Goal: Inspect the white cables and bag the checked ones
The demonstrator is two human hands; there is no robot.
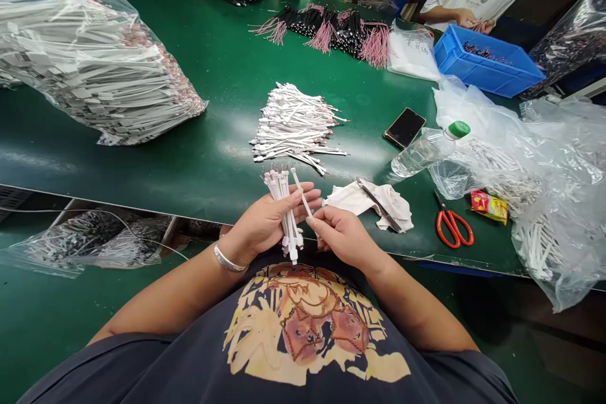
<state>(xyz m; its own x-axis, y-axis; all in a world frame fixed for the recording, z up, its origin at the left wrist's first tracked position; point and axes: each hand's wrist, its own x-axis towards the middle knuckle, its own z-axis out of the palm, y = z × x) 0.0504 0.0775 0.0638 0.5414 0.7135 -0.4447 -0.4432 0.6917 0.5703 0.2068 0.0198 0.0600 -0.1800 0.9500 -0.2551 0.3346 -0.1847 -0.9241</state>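
A bundle of short white cables point(283, 205) lies in my left hand point(265, 221), with the thumb closed over it. White connectors hang from its lower end and reddish wire tips stick out at the top. My right hand point(341, 233) pinches the near end of a single white cable point(303, 192), whose far end rests by my left fingers. Just beyond my hands, a loose pile of similar white cables point(296, 120) is spread on the green table point(213, 177). Beside my right hand, tweezers point(379, 204) lie across a white cloth point(348, 197).
Right of me are red-handled scissors point(454, 227), a water bottle point(421, 153), a phone point(405, 127) and plastic bags of cables point(540, 240). A large cable bag point(95, 69) stands left. Black-and-pink wire bundles point(326, 28) and a blue bin point(487, 69) lie farther back, near two people.
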